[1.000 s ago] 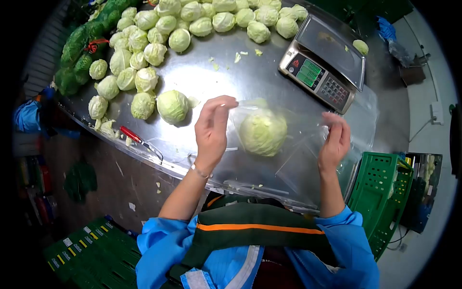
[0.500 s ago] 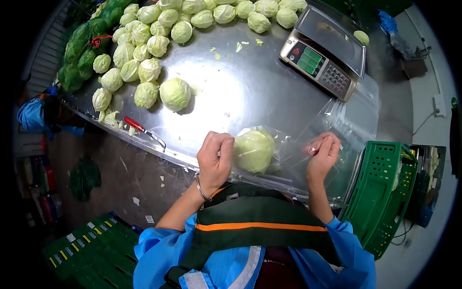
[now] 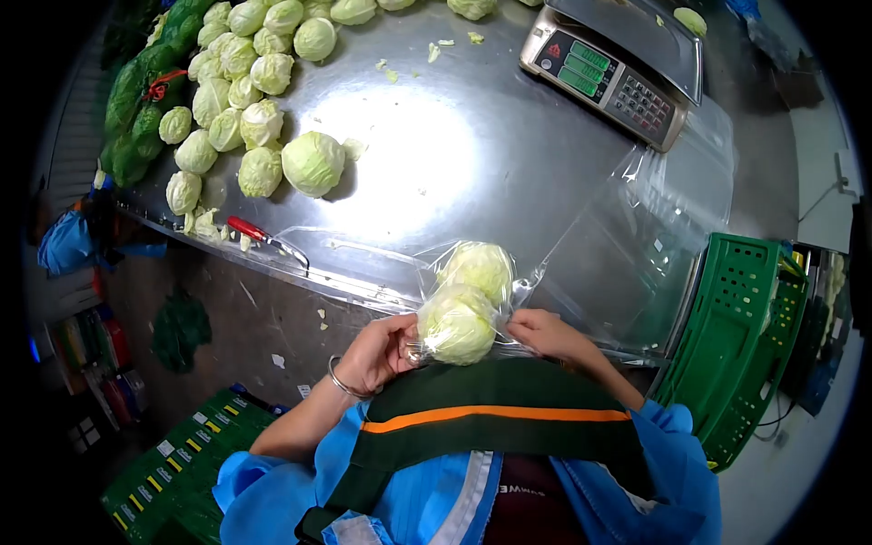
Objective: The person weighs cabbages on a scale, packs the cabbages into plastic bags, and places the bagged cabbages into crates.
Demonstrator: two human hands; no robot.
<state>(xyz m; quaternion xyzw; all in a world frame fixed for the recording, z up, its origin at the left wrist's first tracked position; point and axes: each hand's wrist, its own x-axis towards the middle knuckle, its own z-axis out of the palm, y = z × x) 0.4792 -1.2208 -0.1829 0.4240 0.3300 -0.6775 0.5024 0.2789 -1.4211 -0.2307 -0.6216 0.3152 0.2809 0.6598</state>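
Two pale green cabbages sit one behind the other at the table's near edge: the front cabbage point(image 3: 457, 325) is close to my apron and the rear cabbage point(image 3: 479, 269) touches it. A clear plastic bag point(image 3: 427, 280) wraps around them; how far it encloses the rear one is hard to tell. On the left side, my left hand point(image 3: 374, 352) is closed on the bag beside the front cabbage. My right hand point(image 3: 548, 334) pinches the plastic at the right side.
Many loose cabbages point(image 3: 261, 171) cover the metal table's point(image 3: 391, 191) left and back. A red-handled knife point(image 3: 259, 236) lies near the front edge. A scale point(image 3: 599, 77) stands back right, above flat plastic bags point(image 3: 695, 173). Green crates point(image 3: 740, 318) stand at the right.
Both hands have come down closer to my body and nearer the cabbages. Two cabbages now show in the plastic where one showed before. The view has shifted a little.
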